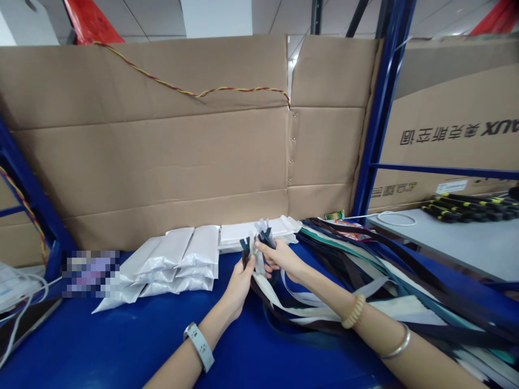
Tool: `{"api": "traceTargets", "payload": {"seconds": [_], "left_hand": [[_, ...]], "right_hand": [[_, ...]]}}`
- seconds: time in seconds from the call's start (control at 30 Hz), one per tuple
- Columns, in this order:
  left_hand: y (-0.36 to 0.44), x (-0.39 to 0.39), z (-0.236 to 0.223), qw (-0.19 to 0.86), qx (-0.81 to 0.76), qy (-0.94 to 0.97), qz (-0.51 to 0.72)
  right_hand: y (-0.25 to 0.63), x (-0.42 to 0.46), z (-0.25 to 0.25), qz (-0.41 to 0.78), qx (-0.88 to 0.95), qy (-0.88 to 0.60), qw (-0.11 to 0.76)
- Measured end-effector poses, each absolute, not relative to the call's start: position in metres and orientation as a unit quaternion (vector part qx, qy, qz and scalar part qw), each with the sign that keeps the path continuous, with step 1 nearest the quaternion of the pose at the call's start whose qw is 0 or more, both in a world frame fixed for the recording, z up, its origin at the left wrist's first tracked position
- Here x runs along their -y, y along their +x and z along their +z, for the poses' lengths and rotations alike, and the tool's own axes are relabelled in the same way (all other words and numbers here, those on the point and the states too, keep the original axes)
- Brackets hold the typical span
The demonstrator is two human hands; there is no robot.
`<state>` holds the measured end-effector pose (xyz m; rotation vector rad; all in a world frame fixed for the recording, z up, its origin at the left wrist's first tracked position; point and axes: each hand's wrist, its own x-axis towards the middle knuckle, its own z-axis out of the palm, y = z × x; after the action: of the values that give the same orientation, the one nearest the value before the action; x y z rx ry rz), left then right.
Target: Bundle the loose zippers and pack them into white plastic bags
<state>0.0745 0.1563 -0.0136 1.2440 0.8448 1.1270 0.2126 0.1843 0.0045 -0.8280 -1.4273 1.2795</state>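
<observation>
My left hand (239,286) is closed around a bunch of dark zipper-like fabric strips (244,251). My right hand (281,258) pinches the dark and pale strip ends (263,233) close beside it. From both hands, the strips run down and right into a long tangled pile of black, white and teal tapes (365,294). The pile passes under my right forearm. Several white plastic packets (170,259) lie left of my hands, and a flat white stack (251,233) lies behind them.
The blue worktable (101,346) runs beneath everything. A cardboard wall (162,162) stands behind it, with a blue rack upright (383,108) at right. A grey table (438,243) holds black-and-yellow items (466,208). White cables (24,302) lie at far left.
</observation>
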Motion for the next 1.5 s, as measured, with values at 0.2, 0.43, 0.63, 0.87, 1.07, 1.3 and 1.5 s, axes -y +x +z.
{"api": "traceTargets", "payload": {"seconds": [0.2, 0.43, 0.63, 0.87, 1.07, 1.3, 1.5], "left_hand": [[0.075, -0.155, -0.011, 0.587, -0.358, 0.547, 0.478], [0.075, -0.155, -0.013, 0.598, -0.354, 0.539, 0.476], [0.074, -0.156, -0.014, 0.603, -0.363, 0.504, 0.501], [0.071, -0.161, -0.016, 0.573, -0.350, 0.489, 0.556], [0.072, -0.161, -0.016, 0.559, -0.343, 0.495, 0.570], [0.070, -0.165, -0.018, 0.541, -0.355, 0.498, 0.578], [0.073, -0.166, -0.016, 0.545, -0.369, 0.475, 0.584]], "right_hand": [[0.210, -0.182, 0.000, 0.513, 0.612, -0.334, 0.501], [0.209, -0.185, -0.004, 0.507, 0.605, -0.333, 0.516], [0.209, -0.186, -0.004, 0.496, 0.603, -0.339, 0.525], [0.211, -0.189, -0.003, 0.451, 0.616, -0.354, 0.540], [0.210, -0.190, -0.003, 0.437, 0.610, -0.342, 0.566], [0.212, -0.190, -0.001, 0.402, 0.655, -0.355, 0.532], [0.205, -0.184, 0.004, 0.264, 0.742, -0.388, 0.478]]}}
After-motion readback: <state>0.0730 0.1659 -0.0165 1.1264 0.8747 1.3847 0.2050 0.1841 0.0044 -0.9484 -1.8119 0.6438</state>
